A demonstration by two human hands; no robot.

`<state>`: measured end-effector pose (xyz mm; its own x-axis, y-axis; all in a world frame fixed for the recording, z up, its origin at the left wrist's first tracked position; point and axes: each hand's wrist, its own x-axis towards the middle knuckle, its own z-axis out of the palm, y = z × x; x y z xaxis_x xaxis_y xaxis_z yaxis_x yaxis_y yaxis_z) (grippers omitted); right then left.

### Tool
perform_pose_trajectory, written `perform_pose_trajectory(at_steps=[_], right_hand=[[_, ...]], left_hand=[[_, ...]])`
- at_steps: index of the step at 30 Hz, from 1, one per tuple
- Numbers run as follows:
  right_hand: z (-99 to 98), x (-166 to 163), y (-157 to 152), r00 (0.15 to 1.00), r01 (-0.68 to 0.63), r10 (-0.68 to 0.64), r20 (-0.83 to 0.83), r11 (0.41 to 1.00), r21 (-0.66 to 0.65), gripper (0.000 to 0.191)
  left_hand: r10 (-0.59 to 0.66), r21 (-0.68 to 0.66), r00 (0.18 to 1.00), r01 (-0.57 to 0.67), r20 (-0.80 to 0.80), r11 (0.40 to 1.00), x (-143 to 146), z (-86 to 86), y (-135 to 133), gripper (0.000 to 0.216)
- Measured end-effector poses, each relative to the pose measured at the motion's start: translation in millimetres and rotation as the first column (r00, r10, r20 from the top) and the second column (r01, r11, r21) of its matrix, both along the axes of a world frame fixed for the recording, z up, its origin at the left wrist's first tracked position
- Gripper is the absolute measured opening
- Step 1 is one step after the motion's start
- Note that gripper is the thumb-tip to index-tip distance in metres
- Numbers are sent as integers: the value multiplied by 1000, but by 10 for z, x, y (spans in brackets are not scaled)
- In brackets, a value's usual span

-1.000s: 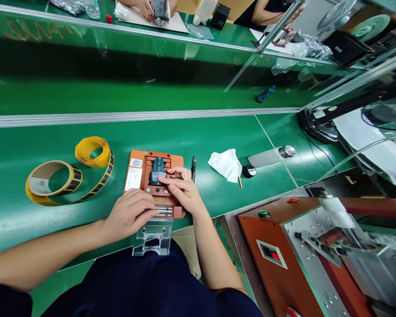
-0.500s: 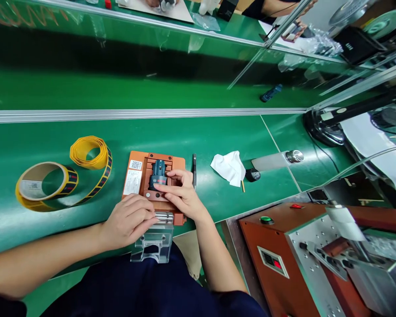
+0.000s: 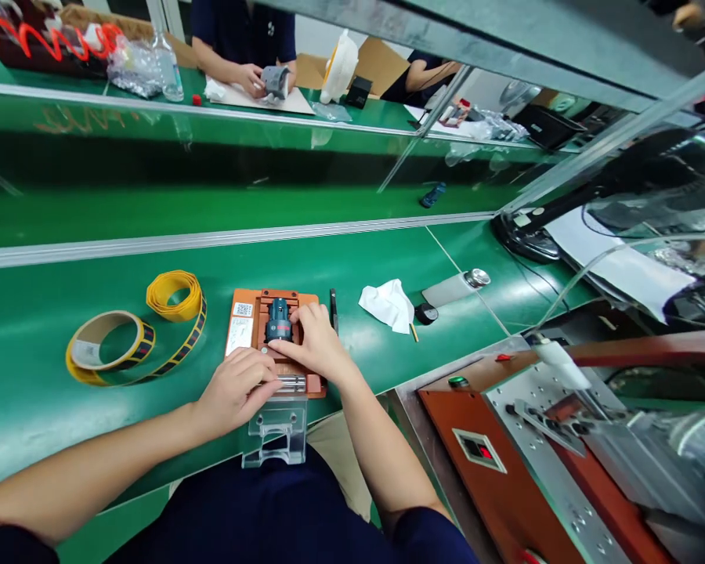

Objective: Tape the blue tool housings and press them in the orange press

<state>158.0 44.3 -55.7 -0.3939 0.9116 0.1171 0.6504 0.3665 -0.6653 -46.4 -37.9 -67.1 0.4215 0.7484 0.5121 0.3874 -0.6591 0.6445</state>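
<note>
A dark blue battery pack (image 3: 278,325) with red lettering sits in the recess of an orange-brown fixture (image 3: 259,298). My right hand (image 3: 320,345) has its thumb at the pack's lower edge and its fingers bent against the pack's right side. Curled at the fixture's front left, my left hand (image 3: 240,388) has its fingertips at a silver metal bar (image 3: 294,383); its fingers partly hide the bar's left end. A clear plastic flap (image 3: 277,431) hangs from the fixture toward my body.
Left of the fixture stand a label roll (image 3: 103,364) and a yellow coil (image 3: 173,298), joined by a strip. To the right lie a black pen-like tool (image 3: 334,309), a white cloth (image 3: 388,304), and a bottle (image 3: 450,290). An orange machine (image 3: 464,446) stands near right. Co-workers sit behind the partition.
My view has tilted up, showing more of the far bench. The fingers of my right hand have shifted off the pack's front, uncovering its lettering. My left hand stays at the metal bar.
</note>
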Motion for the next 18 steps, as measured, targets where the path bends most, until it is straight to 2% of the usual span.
perform_pose_trajectory(at_steps=[2, 4, 6, 8, 9, 11, 14, 18], right_hand=[[87, -63, -33, 1000, 24, -25, 11, 997, 73, 45], [192, -91, -88, 998, 44, -37, -55, 989, 138, 36], [282, -85, -153, 991, 45, -22, -131, 984, 172, 19], [325, -68, -207, 985, 40, -9, -173, 983, 179, 8], [326, -62, -224, 984, 44, -13, -177, 984, 170, 9], [294, -63, -241, 986, 46, -26, -164, 992, 119, 27], [215, -94, -240, 993, 23, -19, -118, 999, 31, 58], [147, -170, -187, 995, 89, -87, -46, 996, 32, 68]], left_hand=[[32, -40, 999, -31, 17, 999, -46, 79, 48, 9], [174, -113, 981, -164, 82, 980, -90, 197, 161, 16], [315, -279, 929, -255, 195, 926, -101, 313, 331, 27], [343, -487, 889, -165, 304, 858, -66, 377, 521, 40], [336, -567, 876, -90, 347, 819, -35, 382, 609, 45], [338, -650, 855, -2, 392, 760, 33, 345, 751, 51], [364, -678, 841, 5, 400, 735, 95, 256, 867, 56], [358, -701, 861, -2, 362, 713, 64, 249, 973, 59]])
